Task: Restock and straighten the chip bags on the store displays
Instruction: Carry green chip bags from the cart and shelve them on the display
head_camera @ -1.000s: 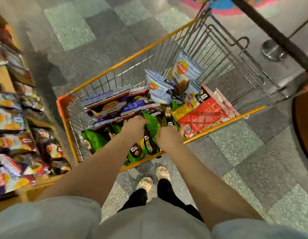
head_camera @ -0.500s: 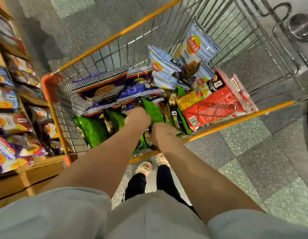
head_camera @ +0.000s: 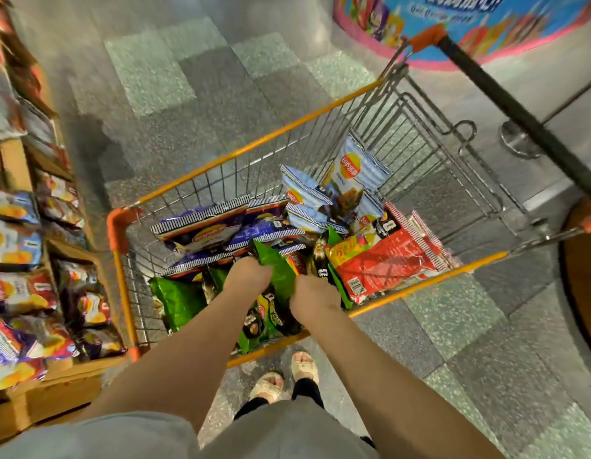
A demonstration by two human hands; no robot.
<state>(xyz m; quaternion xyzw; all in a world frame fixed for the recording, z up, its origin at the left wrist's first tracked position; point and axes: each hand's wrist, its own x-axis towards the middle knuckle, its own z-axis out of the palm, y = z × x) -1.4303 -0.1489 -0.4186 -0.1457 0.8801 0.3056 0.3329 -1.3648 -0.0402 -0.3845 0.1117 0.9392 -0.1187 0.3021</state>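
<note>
An orange-rimmed wire cart stands in front of me, full of chip bags. Purple bags lie at its left, light blue bags at the back, red bags at the right, green bags near me. Both my hands reach down into the cart. My left hand and my right hand grip one upright green bag from either side. My fingers are hidden behind the bag.
A wooden display shelf with stocked chip bags lines the left edge. The cart's black handle bar runs at the upper right. A round colourful display base stands beyond it. Tiled floor surrounds the cart.
The view has tilted up and back, showing more floor and the far display. Both hands stay in the cart on the green bag, which stands slightly higher.
</note>
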